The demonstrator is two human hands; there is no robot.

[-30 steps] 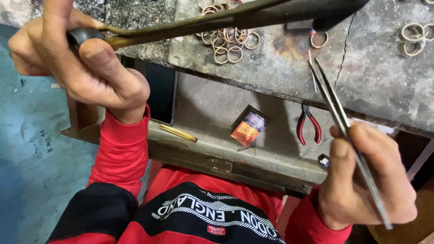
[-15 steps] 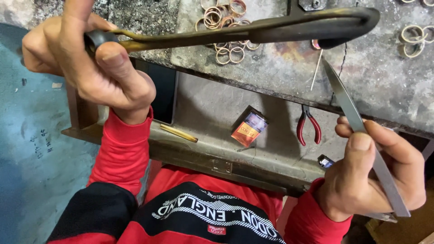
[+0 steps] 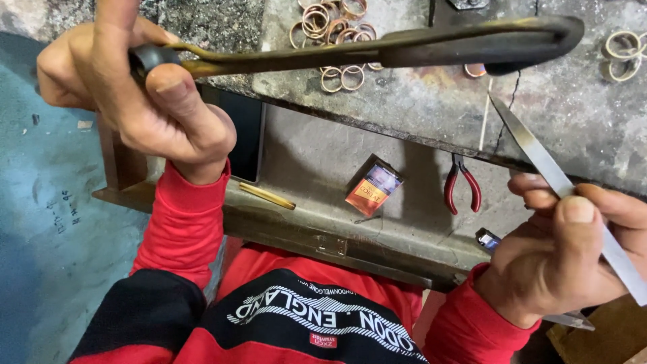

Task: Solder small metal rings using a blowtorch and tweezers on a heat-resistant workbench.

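Tweezers (image 3: 539,158) lower, torch (image 3: 377,50) level.

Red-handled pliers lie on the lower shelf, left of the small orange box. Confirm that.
Wrong side. In the head view the red-handled pliers lie on the lower shelf to the right of the small orange box, not the left.

Single head view, looking steeply down, close over workbench (image 3: 418,114) edge (own torso in frame).
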